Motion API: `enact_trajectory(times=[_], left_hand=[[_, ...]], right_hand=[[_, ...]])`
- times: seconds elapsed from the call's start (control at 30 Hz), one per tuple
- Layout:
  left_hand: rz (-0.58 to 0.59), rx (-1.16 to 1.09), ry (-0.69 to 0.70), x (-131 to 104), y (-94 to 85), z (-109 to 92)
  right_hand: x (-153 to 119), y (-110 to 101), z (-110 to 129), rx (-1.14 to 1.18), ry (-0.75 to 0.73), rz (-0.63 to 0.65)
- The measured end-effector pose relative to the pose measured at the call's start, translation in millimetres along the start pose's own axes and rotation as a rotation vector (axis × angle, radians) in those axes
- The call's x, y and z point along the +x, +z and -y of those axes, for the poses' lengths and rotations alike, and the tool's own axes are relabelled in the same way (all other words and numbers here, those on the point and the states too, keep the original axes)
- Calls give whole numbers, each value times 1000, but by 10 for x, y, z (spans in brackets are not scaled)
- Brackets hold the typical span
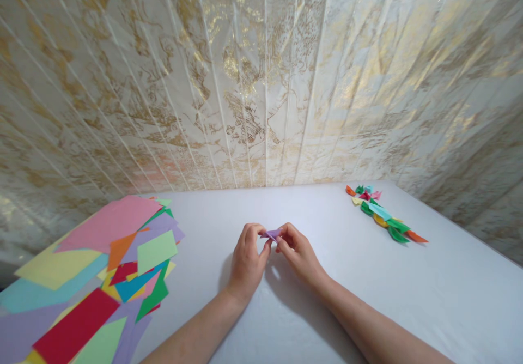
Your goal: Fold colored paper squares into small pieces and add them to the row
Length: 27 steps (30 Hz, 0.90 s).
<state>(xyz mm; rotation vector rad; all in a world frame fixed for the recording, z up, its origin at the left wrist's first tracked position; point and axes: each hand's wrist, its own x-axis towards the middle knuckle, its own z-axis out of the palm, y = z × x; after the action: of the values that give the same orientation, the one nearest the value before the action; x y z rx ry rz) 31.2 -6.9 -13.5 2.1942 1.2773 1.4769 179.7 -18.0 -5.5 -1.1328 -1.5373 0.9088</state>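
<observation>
A small folded piece of purple paper (271, 235) is pinched between both hands, just above the white table (204, 217). My left hand (248, 254) grips its left end between thumb and fingers. On the other side, my right hand (299, 252) has thumb and fingers closed on the right end. The fingers partly cover the paper, so its full folded shape cannot be made out.
Many-coloured paper sheets and scraps, among them a pink sheet (110, 223) and a red rectangle (77, 326), overlap on the left. Several small folded paper pieces (379, 215) lie in a group at the back right. Behind the table hangs a gold-patterned curtain (245, 80).
</observation>
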Motion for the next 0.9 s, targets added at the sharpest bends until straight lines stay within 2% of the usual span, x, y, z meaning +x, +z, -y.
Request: enact_trajectory(times=[0.1, 0.33, 0.9], left_hand=[[5, 4, 1, 3, -14, -1], [-22, 29, -18, 15, -37, -12], [46, -23, -20, 15, -43, -23]], right_hand=[[-12, 14, 25, -21, -2, 27], [7, 25, -14, -47, 1, -41], [17, 24, -27, -53, 7, -63]])
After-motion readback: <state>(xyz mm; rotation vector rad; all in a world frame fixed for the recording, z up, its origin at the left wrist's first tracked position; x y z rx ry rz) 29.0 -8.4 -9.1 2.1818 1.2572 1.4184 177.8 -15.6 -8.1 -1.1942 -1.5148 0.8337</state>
